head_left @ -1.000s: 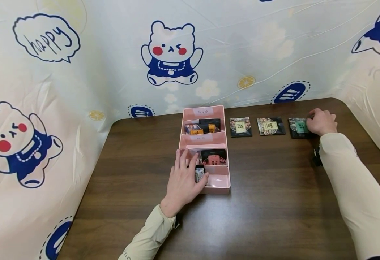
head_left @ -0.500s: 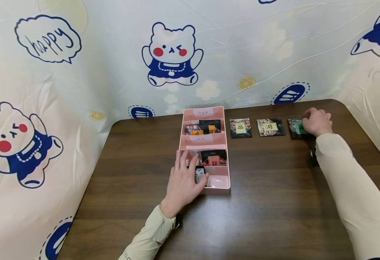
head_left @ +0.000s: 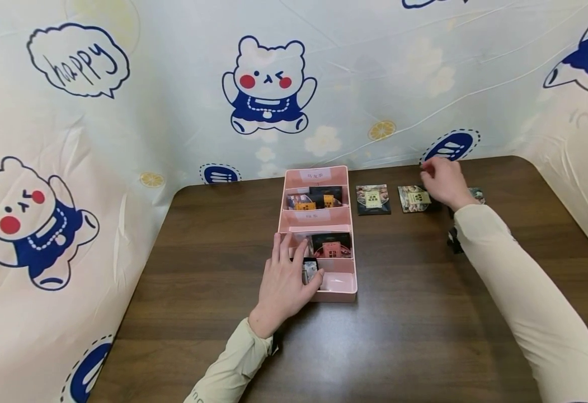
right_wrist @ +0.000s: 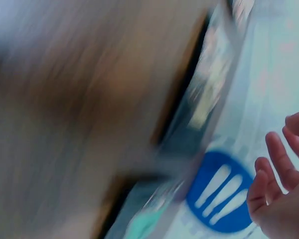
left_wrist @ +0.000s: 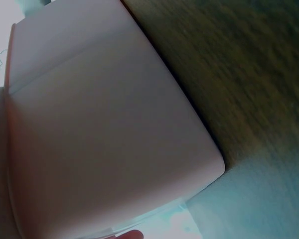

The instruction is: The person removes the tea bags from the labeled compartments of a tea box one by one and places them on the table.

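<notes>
My left hand (head_left: 285,285) rests over the near left side of a pink divided box (head_left: 344,295), fingers spread and fairly straight. In the left wrist view the box's wall (left_wrist: 114,124) fills much of the picture, with one fingertip at the bottom edge. Partly under this hand, a sachet (head_left: 309,271) shows in the front compartment. My right hand (head_left: 445,182) hovers by a yellow-labelled sachet (head_left: 411,198), its fingers loosely bent and holding nothing visible. Its wrist covers most of a green-labelled sachet (head_left: 477,193). Nearer the box lies another yellow-labelled sachet (head_left: 372,199).
Orange-labelled sachets (head_left: 305,206) sit in a rear compartment of the box. A red-labelled sachet (head_left: 332,248) stands in a nearer one. Behind the brown table (head_left: 404,313) hangs a printed cloth (head_left: 173,101). The right wrist view is blurred.
My right hand has moved left from the green-labelled sachet toward the middle yellow-labelled one. My left hand has stayed on the box.
</notes>
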Motion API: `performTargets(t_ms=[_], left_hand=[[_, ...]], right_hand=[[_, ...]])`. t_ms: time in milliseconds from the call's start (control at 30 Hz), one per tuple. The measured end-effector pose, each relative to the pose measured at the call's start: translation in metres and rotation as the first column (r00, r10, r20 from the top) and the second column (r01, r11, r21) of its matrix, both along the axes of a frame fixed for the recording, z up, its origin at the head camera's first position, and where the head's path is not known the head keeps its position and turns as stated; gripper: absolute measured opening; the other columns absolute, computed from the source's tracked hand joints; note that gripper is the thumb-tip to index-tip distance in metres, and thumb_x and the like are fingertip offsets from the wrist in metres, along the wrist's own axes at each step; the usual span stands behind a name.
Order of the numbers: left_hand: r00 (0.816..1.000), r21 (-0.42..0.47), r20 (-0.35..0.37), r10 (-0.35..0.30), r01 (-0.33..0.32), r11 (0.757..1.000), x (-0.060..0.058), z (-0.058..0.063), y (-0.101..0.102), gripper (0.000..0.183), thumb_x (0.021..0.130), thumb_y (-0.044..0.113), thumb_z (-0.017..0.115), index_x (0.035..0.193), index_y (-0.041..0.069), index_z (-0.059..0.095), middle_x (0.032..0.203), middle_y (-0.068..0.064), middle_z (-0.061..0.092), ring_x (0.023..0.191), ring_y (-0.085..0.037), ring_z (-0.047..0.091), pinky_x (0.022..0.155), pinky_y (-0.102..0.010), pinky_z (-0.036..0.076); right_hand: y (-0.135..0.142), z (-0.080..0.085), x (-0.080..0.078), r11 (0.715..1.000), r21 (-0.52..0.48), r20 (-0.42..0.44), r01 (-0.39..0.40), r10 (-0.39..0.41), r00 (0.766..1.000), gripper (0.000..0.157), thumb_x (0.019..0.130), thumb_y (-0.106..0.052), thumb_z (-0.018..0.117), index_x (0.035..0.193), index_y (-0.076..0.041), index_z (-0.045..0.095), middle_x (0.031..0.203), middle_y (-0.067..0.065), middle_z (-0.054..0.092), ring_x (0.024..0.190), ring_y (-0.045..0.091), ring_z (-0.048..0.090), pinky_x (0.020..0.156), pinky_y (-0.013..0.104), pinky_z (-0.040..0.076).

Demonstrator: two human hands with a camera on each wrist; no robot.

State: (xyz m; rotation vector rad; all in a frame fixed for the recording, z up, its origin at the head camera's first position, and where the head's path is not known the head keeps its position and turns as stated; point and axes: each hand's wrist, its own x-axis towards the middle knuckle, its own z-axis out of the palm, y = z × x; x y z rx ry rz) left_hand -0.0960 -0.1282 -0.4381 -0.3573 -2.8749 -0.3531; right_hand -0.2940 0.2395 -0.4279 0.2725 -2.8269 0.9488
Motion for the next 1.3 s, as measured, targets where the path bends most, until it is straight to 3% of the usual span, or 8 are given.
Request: performTargets(t_ms=[267,533,867,1300], left_hand=[[1.000,-0.002,0.010,-0.004,0.004,1.000,-0.001,-0.002,0.001,0.068,0.087,0.058,0.050,0.138,0.013,0.049,0.150,-0.017,0.034,0.145,-0.042,0.024,0.089,-0.057,0.048],[1.000,-0.004,0.008,-0.009,0.009,1.000,0.000,0.000,0.001,0.068,0.087,0.058,0.051,0.137,0.013,0.050,0.149,-0.018,0.035,0.144,-0.042,0.024,0.090,-0.057,0.048],[1.000,-0.005,0.012,-0.002,0.002,1.000,0.000,0.000,0.001,0.067,0.087,0.058,0.052,0.137,0.013,0.050,0.149,-0.018,0.035,0.145,-0.042,0.024,0.089,-0.056,0.048],[1.000,-0.004,0.007,0.002,-0.002,1.000,0.001,0.001,-0.001,0.068,0.086,0.057,0.052,0.137,0.013,0.050,0.150,-0.017,0.035,0.144,-0.041,0.025,0.088,-0.056,0.049]], right_hand=[[-0.068,0.003,0.001,0.971,-0.045,-0.067,-0.235,0.232,0.970,0.027,0.094,-0.013,0.056,0.112,0.005,0.063,0.110,0.024,0.064,0.106,0.038,0.056,0.096,0.052,0.040],[-0.121,0.014,0.009,0.938,-0.055,-0.076,-0.341,0.337,0.939,0.029,0.091,-0.016,0.063,0.113,0.003,0.064,0.113,0.021,0.065,0.111,0.037,0.054,0.104,0.051,0.033],[-0.153,0.008,0.007,0.946,-0.054,0.006,-0.320,0.321,0.947,0.030,0.089,-0.016,0.065,0.114,0.001,0.063,0.110,0.016,0.064,0.101,0.031,0.048,0.091,0.046,0.038],[-0.164,0.002,0.003,0.966,-0.018,0.039,-0.257,0.257,0.966,0.018,0.092,-0.015,0.062,0.107,-0.007,0.066,0.094,0.011,0.064,0.093,0.027,0.043,0.084,0.042,0.038]])
